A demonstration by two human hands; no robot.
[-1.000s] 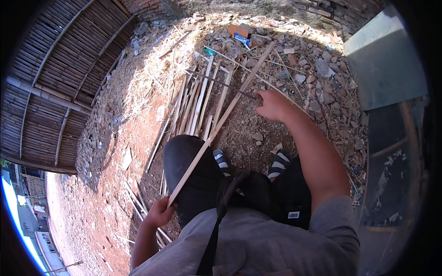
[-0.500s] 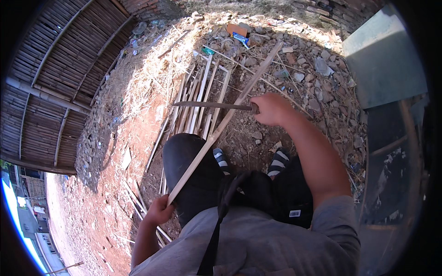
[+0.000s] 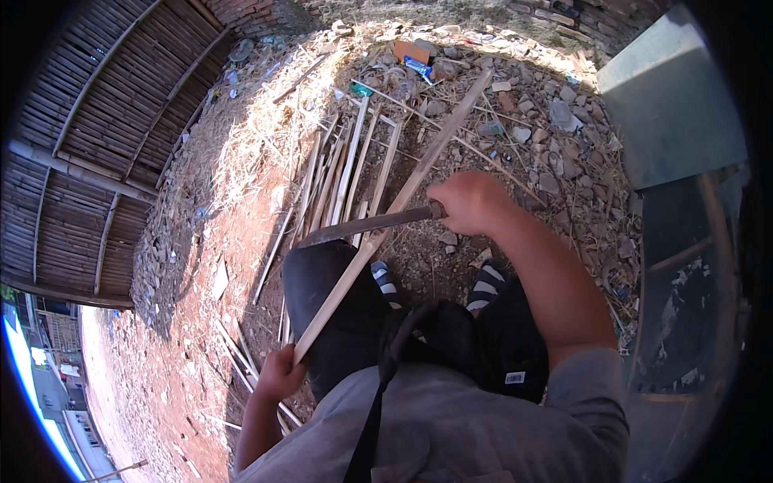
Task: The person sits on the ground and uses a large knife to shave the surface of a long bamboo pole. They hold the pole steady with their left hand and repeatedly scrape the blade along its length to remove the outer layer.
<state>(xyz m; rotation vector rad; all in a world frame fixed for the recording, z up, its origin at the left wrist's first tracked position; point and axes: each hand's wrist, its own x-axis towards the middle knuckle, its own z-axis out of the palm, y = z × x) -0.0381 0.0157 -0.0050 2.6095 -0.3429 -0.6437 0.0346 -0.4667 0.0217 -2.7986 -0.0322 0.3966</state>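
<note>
My left hand (image 3: 279, 373) grips the near end of a long pale bamboo strip (image 3: 403, 197) that runs diagonally up and right across my left knee. My right hand (image 3: 471, 203) is closed on the handle of a long dark blade (image 3: 366, 226), which lies crosswise over the strip, its tip pointing left. The blade's edge meets the strip near its middle. Several split bamboo strips (image 3: 342, 169) lie in a bundle on the dirt beyond my knees.
A woven bamboo fence (image 3: 88, 153) stands at the left. Stones and litter (image 3: 523, 121) cover the ground ahead. A grey-green slab (image 3: 672, 105) is at the right. My striped sandalled feet (image 3: 483, 282) rest below the blade.
My right hand has brought the blade down and toward me along the strip. The left hand keeps its hold on the strip's end.
</note>
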